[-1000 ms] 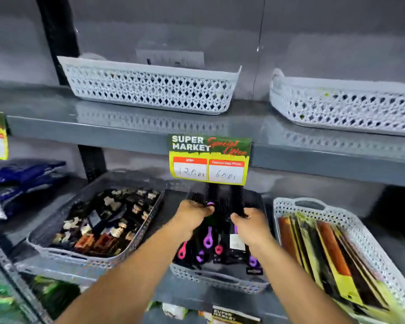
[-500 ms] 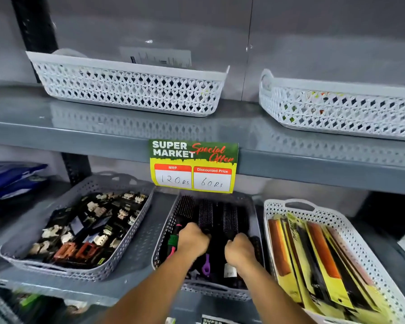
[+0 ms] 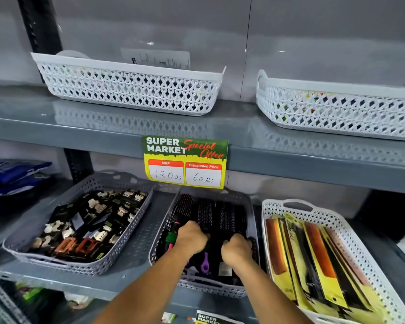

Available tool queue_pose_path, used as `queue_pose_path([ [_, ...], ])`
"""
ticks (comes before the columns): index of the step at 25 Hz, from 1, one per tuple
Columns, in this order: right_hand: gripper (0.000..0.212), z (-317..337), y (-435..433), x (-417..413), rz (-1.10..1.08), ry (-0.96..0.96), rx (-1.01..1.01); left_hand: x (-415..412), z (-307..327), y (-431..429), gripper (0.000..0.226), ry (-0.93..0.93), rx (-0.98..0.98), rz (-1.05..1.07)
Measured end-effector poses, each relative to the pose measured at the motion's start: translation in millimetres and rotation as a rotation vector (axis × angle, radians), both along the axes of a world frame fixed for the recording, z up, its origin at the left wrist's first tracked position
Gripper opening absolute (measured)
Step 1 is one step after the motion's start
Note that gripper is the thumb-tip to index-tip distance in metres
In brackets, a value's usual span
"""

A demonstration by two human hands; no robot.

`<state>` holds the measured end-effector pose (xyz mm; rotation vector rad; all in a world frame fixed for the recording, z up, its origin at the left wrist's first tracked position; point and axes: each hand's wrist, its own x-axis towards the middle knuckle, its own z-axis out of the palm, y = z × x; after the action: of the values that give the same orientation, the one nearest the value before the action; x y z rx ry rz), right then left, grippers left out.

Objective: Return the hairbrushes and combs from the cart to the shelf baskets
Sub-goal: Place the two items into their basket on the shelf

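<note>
1. Hairbrushes (image 3: 205, 213) lie in the grey middle basket (image 3: 251, 220) on the lower shelf (image 3: 136, 249), bristle heads toward the far end, right under the price tag (image 3: 185, 163).
2. Left hand (image 3: 192, 238) and right hand (image 3: 236, 250) are both inside that basket, fingers curled closed on the dark brush handles.
3. Bare shelf shows between the middle basket and the clip basket (image 3: 126, 232) on the left; the comb basket (image 3: 264, 220) on the right sits just beside it.
4. Three baskets stand on the lower shelf, two white baskets (image 3: 131, 87) on the upper one.
5. At least three brush heads show.
</note>
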<state>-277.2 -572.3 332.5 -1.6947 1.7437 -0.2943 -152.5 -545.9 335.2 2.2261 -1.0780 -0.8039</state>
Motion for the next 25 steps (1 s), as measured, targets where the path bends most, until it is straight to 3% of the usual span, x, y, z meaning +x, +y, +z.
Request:
queue_pose_path([
  [8,0.031,4,10,-10,0.052,-0.031,-0.144,-9,6,7,0.024,-0.204,0.072,-0.07],
  [11,0.018,8,13,-11,0.073,-0.069,-0.181,-6,8,13,0.024,-0.198,0.065,-0.083],
  [14,0.022,14,18,-13,0.09,-0.076,-0.2,-3,13,23,0.022,-0.179,0.04,-0.115],
  [19,0.042,30,32,-8,0.144,-0.143,-0.315,-1,23,49,0.023,-0.192,-0.164,-0.108],
  [22,0.046,39,43,12,0.27,-0.178,-0.396,14,33,79,0.023,-0.316,-0.326,-0.057],
  [25,0.046,44,56,47,0.413,-0.159,-0.484,47,39,121,0.037,-0.519,-0.391,0.047],
])
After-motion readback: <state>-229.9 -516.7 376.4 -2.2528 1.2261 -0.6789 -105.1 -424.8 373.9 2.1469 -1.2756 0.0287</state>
